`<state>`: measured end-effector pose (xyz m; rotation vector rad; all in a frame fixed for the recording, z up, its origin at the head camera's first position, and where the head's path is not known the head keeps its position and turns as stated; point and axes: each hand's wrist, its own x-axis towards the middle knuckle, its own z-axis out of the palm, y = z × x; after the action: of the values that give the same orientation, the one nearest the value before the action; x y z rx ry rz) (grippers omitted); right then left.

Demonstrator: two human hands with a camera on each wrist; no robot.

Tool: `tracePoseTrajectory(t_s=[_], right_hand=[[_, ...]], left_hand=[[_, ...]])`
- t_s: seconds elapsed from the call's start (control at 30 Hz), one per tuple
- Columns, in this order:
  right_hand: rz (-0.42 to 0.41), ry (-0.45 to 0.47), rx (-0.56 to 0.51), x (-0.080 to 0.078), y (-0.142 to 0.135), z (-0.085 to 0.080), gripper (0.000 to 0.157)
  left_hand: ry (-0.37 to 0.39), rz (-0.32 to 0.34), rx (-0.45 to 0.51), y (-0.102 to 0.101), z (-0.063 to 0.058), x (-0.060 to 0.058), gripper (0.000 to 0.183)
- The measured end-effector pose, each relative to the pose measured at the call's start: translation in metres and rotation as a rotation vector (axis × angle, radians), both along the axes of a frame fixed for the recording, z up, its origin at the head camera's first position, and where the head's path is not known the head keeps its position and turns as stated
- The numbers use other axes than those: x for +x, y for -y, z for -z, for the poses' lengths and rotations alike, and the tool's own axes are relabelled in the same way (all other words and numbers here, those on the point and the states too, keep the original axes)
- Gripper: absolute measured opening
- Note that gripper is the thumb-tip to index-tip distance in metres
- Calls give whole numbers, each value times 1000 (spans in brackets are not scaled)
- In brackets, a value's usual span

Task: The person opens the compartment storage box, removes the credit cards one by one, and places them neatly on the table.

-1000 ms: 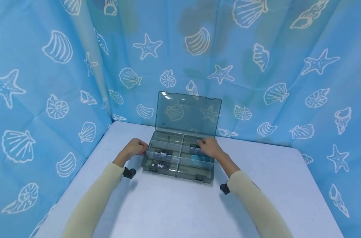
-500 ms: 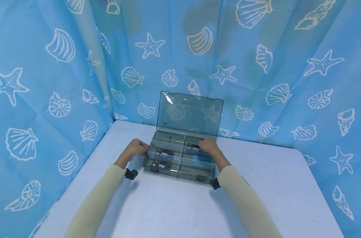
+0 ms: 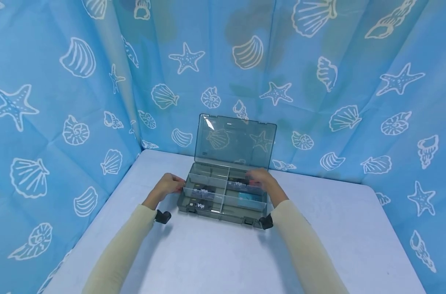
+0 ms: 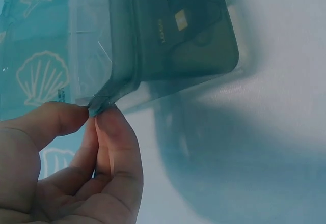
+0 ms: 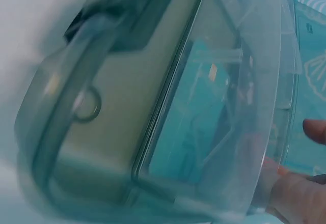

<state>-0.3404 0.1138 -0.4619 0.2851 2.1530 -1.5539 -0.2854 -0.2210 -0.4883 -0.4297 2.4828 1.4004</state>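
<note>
A grey see-through divider box [image 3: 230, 219] lies on the table, its lid [image 3: 241, 143] raised at the back. My left hand [image 3: 167, 185] pinches the box's left edge between thumb and fingers [image 4: 118, 127]. My right hand [image 3: 263, 179] is over the back right compartment, slightly blurred, its thumb [image 5: 315, 130] apart from the fingers; no held thing shows. A dark "Vip" card [image 3: 238, 183] lies beside it in that compartment. Another dark card [image 3: 205, 190] lies in the middle left compartment, one more card [image 3: 200, 205] in the front left. A blue card [image 3: 249, 197] lies middle right.
A white-covered table [image 3: 215, 257] bears the box. Blue curtains [image 3: 164, 134] with shell and starfish prints stand close behind the lid and along the left side. Thin clear dividers [image 3: 245, 200] rise between the compartments.
My right hand has moved around the back right compartment, and the dark card there has shifted slightly left. My left hand keeps its pinch on the box edge.
</note>
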Motion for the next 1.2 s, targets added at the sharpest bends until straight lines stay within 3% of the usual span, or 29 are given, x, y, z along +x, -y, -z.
tracePoseTrajectory(t_s=[0.17, 0.27, 0.4, 0.6, 0.8, 1.0, 1.2], right_hand=[[55, -46, -51, 1, -6, 7, 36], [61, -93, 7, 2, -8, 9, 23], [87, -136, 64, 4, -11, 7, 18], [100, -150, -6, 7, -20, 4, 23], [136, -146, -105, 6, -49, -2, 31], [193, -126, -86, 4, -91, -4, 36], [253, -134, -24, 11, -131, 5, 41]], left_hand=[[-8, 13, -39, -3, -2, -1, 24], [-7, 21, -49, -5, -4, -2, 24], [-12, 35, -57, -8, -6, -4, 24], [-17, 39, -65, -10, -8, -4, 24], [-12, 36, -69, -9, -7, -1, 24], [-12, 36, -75, -6, -4, 1, 24], [-22, 35, -73, -5, -2, 3, 24]])
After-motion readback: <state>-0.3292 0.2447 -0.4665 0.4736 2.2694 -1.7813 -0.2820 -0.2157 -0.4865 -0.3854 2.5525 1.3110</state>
